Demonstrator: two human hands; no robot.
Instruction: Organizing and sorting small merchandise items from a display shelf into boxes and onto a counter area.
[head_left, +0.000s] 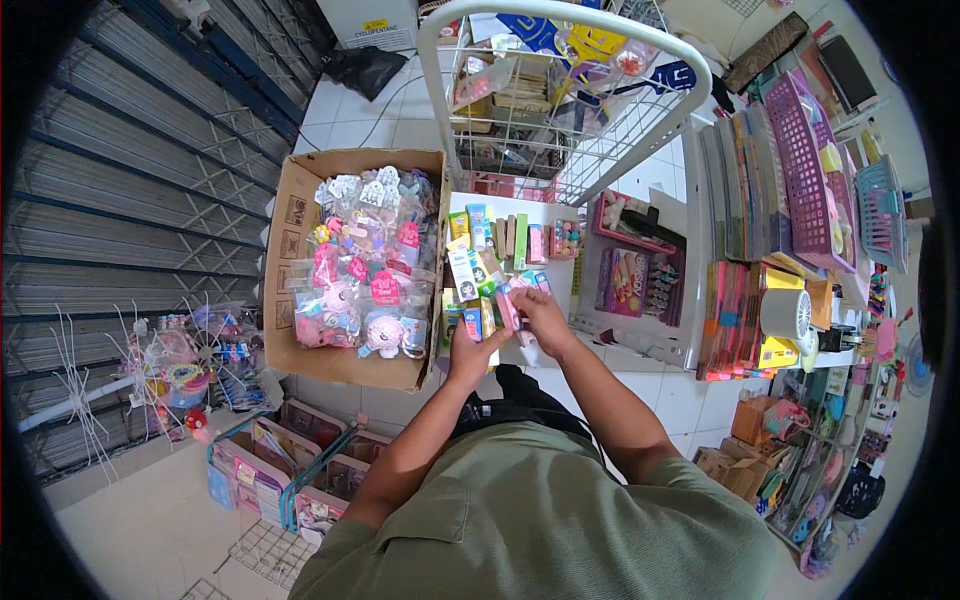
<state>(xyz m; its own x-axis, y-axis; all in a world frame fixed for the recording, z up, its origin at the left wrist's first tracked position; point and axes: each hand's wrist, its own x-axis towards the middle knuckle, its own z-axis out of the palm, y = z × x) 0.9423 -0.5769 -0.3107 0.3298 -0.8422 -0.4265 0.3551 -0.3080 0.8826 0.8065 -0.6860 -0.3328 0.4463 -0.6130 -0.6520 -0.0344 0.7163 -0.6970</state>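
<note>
A small pink box is pinched in the fingers of my right hand, over the near part of a white surface. Close beside it on the left, my left hand holds a small blue box, and its thumb reaches towards the pink one. Small cartons lie just beyond my hands, among them a white box with a printed face and a light blue carton. Farther back stand a green box, another pink box and a clear pack of colourful round items.
An open cardboard box full of bagged trinkets stands at left. Beyond the surface is a white wire basket rack. To the right are a purple tray, upright folders and a purple plastic basket. Pink bins stand lower left.
</note>
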